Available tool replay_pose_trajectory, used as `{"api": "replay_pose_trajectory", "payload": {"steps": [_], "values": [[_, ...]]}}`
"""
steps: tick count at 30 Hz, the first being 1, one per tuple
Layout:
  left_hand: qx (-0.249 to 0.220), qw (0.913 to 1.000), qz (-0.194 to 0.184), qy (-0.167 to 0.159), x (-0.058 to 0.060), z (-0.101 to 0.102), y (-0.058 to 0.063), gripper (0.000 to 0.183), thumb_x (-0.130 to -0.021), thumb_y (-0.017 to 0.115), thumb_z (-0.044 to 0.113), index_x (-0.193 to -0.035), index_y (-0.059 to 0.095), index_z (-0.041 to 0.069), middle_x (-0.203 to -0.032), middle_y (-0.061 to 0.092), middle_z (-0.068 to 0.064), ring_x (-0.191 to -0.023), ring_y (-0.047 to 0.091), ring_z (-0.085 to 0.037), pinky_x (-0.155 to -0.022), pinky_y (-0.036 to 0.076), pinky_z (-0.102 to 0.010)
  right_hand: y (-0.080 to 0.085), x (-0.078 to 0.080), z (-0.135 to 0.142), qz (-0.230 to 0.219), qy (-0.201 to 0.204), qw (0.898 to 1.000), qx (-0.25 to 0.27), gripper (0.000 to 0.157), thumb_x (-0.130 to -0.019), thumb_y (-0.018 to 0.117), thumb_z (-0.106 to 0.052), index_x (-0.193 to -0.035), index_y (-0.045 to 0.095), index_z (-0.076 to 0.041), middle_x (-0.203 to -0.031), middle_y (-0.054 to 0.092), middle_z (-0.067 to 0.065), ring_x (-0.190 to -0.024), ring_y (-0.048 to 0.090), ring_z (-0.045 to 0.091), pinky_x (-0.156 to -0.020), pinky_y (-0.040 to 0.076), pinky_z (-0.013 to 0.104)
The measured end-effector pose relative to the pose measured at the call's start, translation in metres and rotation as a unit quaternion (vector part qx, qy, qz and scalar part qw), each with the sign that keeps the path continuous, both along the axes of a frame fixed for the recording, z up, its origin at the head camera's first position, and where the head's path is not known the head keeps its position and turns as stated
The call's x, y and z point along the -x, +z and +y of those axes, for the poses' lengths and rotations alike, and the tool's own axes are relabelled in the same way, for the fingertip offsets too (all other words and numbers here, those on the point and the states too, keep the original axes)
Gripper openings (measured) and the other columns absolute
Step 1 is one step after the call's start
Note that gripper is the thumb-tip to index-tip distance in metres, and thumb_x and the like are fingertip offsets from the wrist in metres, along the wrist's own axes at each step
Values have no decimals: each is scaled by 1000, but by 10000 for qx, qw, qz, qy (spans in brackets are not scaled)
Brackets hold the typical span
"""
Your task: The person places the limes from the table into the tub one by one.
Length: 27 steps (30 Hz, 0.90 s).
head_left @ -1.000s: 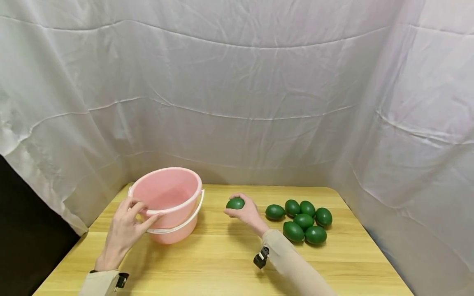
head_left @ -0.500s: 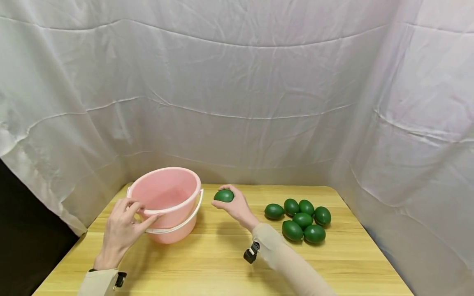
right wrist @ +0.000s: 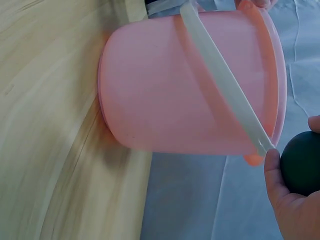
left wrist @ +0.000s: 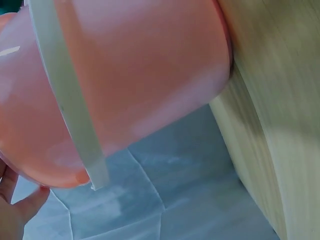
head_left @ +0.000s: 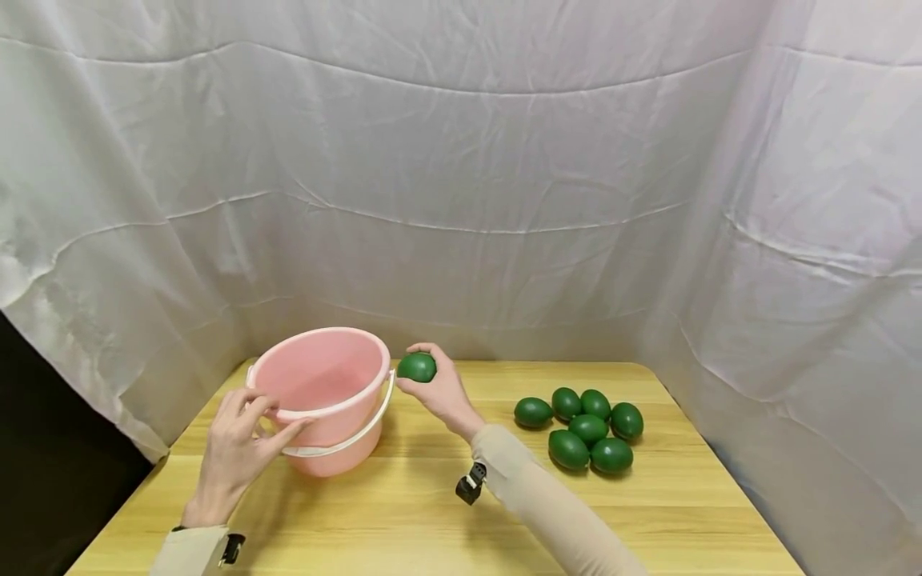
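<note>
A pink bucket (head_left: 338, 426) with a white handle (head_left: 370, 424) hanging down its front stands upright at the table's left. My left hand (head_left: 234, 452) grips its near-left rim, thumb along the outside and fingers over the edge. In my right hand (head_left: 442, 398) is a smooth dark green lime (head_left: 416, 367), pinched between thumb and fingers and raised just right of the bucket's rim. The right wrist view shows the thumb (right wrist: 275, 175) beside that lime, close to the handle's end. Most of the bucket's floor is hidden.
Several more green limes (head_left: 588, 430) lie in a loose cluster on the right of the wooden table (head_left: 403, 520). Pale curtains (head_left: 461, 160) hang behind and at both sides. A dark area (head_left: 50, 448) shows beyond the left edge.
My right hand has carried the lime leftward and up, from over the table's middle to beside the bucket's rim. My left hand keeps its place on the rim.
</note>
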<state>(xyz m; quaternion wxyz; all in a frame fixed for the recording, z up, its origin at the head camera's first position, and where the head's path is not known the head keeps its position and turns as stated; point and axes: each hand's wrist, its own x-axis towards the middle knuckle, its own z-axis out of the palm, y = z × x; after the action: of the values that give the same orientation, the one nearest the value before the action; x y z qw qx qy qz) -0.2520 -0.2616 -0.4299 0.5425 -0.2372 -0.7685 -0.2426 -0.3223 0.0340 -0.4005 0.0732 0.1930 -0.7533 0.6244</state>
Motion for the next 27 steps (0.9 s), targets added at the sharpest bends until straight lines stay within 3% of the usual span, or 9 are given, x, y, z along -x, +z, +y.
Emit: {"api": "replay_pose_trajectory", "payload": {"steps": [7, 12, 19, 27], "values": [[17, 10000, 58, -66, 2, -4, 0, 63, -84, 64, 64, -80, 67, 1, -85, 60, -11, -82, 49, -22, -73, 38, -20, 5, -1, -11, 166, -27, 9998, -61, 54, -80, 77, -15, -127, 51, -18, -124, 56, 12, -101, 60, 24, -79, 56, 35], [0, 10000, -46, -68, 1, -5, 3, 63, -84, 63, 64, -80, 67, 2, -84, 60, -10, -81, 48, -19, -71, 37, -20, 7, 0, -20, 341, -226, 9991, -73, 51, -82, 79, -25, -126, 55, -26, -124, 58, 8, -102, 61, 24, -82, 55, 38], [0, 9998, -156, -106, 0, -7, 8, 63, -84, 62, 65, -79, 67, 3, -83, 60, -8, -80, 48, -14, -65, 38, -15, 13, 1, -30, 503, -262, 9984, -83, 47, -80, 80, -22, -121, 59, -31, -117, 62, 4, -95, 63, 19, -76, 56, 34], [-50, 9996, -215, -188, -1, -6, 7, 61, -84, 62, 64, -79, 68, 4, -82, 60, -6, -80, 48, -10, -63, 39, -12, 21, 6, -45, 707, -589, 9956, -176, 44, -74, 85, -26, -112, 64, -25, -105, 67, 0, -88, 65, 14, -71, 56, 29]]}}
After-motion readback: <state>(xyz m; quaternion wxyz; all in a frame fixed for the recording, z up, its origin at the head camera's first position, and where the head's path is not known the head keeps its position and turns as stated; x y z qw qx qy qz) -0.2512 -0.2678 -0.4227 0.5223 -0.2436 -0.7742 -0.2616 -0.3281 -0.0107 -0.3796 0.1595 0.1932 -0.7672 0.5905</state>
